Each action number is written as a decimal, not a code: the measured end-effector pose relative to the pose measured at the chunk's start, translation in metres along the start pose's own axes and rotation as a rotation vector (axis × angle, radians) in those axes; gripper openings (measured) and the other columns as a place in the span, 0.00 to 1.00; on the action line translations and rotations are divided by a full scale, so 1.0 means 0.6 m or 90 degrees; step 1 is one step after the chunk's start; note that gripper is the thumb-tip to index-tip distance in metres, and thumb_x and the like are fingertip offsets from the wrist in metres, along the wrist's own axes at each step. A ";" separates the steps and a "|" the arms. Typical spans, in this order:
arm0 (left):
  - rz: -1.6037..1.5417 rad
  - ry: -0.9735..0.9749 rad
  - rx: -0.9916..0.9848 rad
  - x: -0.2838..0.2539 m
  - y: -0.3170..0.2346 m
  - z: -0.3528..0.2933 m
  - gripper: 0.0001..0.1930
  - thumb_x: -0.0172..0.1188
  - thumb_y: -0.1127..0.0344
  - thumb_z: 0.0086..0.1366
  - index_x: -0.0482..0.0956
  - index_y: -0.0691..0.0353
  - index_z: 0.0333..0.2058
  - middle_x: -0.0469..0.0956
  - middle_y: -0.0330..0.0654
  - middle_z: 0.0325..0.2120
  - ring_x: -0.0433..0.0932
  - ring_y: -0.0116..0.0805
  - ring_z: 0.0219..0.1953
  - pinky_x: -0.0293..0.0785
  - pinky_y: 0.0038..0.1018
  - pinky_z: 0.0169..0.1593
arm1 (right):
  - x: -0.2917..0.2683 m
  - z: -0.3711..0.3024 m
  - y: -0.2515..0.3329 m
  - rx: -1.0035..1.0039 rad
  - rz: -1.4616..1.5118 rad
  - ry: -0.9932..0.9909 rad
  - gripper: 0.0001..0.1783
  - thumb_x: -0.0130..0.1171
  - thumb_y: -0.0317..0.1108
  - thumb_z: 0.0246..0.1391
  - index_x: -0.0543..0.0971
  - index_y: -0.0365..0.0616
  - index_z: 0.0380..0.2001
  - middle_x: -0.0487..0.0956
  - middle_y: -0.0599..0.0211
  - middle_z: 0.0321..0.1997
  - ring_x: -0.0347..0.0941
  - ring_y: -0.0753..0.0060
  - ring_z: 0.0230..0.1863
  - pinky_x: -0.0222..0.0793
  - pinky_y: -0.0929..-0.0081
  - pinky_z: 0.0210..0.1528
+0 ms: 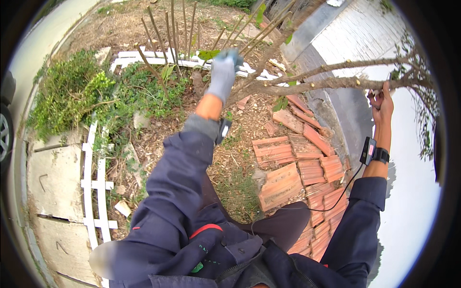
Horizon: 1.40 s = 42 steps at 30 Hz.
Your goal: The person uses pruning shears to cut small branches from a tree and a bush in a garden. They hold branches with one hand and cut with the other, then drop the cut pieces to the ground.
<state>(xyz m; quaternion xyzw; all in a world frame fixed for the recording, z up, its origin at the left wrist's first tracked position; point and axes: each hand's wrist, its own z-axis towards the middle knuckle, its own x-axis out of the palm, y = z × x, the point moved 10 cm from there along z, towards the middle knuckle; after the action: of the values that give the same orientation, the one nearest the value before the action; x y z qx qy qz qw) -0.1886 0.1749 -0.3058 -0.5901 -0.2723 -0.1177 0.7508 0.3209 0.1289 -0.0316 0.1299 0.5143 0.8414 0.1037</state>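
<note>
My left hand (224, 74), in a grey glove with bluish fingers, reaches forward among the thin upright stems and is closed. Its fingertips are blurred, and whatever they hold is hidden. A green leaf (208, 54) shows beside it. On the right, my bare right hand (382, 106) is raised to a thick brown branch (331, 84), its fingers curled at the bark. Something small and dark shows by those fingers, too unclear to name. A second branch (345, 64) runs just above the first, and both lead right into twiggy growth.
Stacked orange roof tiles (281, 185) lie on the ground to the right, beside a pale wall (403, 192). A low white fence (88, 177) borders the left, with a leafy shrub (67, 96). Several cut stems (173, 33) rise ahead. A cable (331, 207) hangs from my right wrist.
</note>
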 end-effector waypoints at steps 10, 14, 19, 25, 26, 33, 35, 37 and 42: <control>-0.157 -0.035 -0.358 -0.024 0.421 -0.203 0.16 0.40 0.71 0.70 0.78 0.62 0.47 0.83 0.43 0.34 0.82 0.36 0.33 0.78 0.31 0.35 | -0.014 0.008 0.000 0.043 0.009 0.006 0.19 0.58 0.42 0.64 0.71 0.41 0.50 0.74 0.62 0.46 0.72 0.66 0.47 0.78 0.61 0.46; -0.180 -0.025 -0.421 -0.008 0.465 -0.255 0.18 0.38 0.72 0.70 0.77 0.63 0.48 0.83 0.44 0.35 0.82 0.35 0.32 0.79 0.32 0.35 | -0.011 0.006 0.003 0.048 0.021 -0.001 0.15 0.57 0.41 0.64 0.73 0.44 0.48 0.74 0.64 0.44 0.73 0.66 0.45 0.78 0.59 0.46; -0.205 0.002 -0.453 0.006 0.496 -0.290 0.16 0.41 0.71 0.69 0.77 0.62 0.48 0.83 0.44 0.35 0.82 0.34 0.31 0.78 0.31 0.34 | -0.012 0.006 -0.001 0.063 0.023 -0.003 0.16 0.57 0.41 0.63 0.73 0.44 0.48 0.74 0.65 0.44 0.73 0.66 0.45 0.78 0.58 0.47; -0.194 0.016 -0.479 0.013 0.517 -0.324 0.16 0.40 0.69 0.70 0.76 0.62 0.49 0.83 0.44 0.35 0.82 0.34 0.32 0.79 0.31 0.36 | -0.013 0.013 -0.002 0.056 0.007 0.027 0.20 0.58 0.44 0.63 0.71 0.42 0.51 0.75 0.62 0.46 0.74 0.65 0.46 0.78 0.61 0.45; -0.200 0.013 -0.482 0.012 0.520 -0.328 0.16 0.40 0.69 0.70 0.76 0.61 0.49 0.83 0.44 0.35 0.82 0.34 0.32 0.79 0.30 0.36 | -0.015 0.014 -0.002 0.055 0.005 0.024 0.20 0.58 0.44 0.63 0.71 0.42 0.50 0.75 0.62 0.46 0.74 0.65 0.46 0.78 0.61 0.44; -0.180 0.007 -0.507 0.009 0.520 -0.351 0.16 0.40 0.72 0.68 0.76 0.62 0.48 0.82 0.44 0.34 0.81 0.35 0.31 0.77 0.31 0.34 | -0.011 0.008 -0.002 0.036 0.020 0.010 0.19 0.57 0.43 0.64 0.71 0.43 0.50 0.74 0.62 0.45 0.73 0.65 0.46 0.78 0.59 0.45; -0.155 0.007 -0.503 0.011 0.512 -0.355 0.16 0.41 0.71 0.69 0.77 0.62 0.47 0.83 0.44 0.33 0.81 0.34 0.31 0.77 0.31 0.34 | -0.008 0.003 -0.001 0.031 0.031 0.009 0.20 0.57 0.44 0.64 0.70 0.42 0.51 0.74 0.62 0.45 0.73 0.65 0.47 0.78 0.59 0.46; -0.145 0.007 -0.502 0.014 0.504 -0.358 0.15 0.41 0.70 0.69 0.77 0.62 0.46 0.83 0.43 0.33 0.81 0.34 0.31 0.77 0.31 0.33 | -0.004 -0.002 -0.003 0.036 0.021 0.011 0.20 0.57 0.44 0.64 0.70 0.42 0.51 0.74 0.61 0.46 0.73 0.65 0.47 0.78 0.60 0.46; -0.154 0.006 -0.508 0.015 0.494 -0.369 0.14 0.43 0.69 0.69 0.77 0.62 0.46 0.83 0.43 0.32 0.81 0.33 0.29 0.76 0.30 0.31 | 0.005 -0.011 -0.004 0.028 0.012 0.020 0.22 0.56 0.46 0.64 0.69 0.41 0.51 0.73 0.60 0.47 0.72 0.65 0.46 0.77 0.62 0.44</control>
<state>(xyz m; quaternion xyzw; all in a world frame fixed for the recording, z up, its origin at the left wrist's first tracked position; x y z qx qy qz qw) 0.0262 0.0473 -0.5788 -0.7981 -0.2693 -0.3036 0.4454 0.3159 0.1255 -0.0366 0.1238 0.5331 0.8327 0.0847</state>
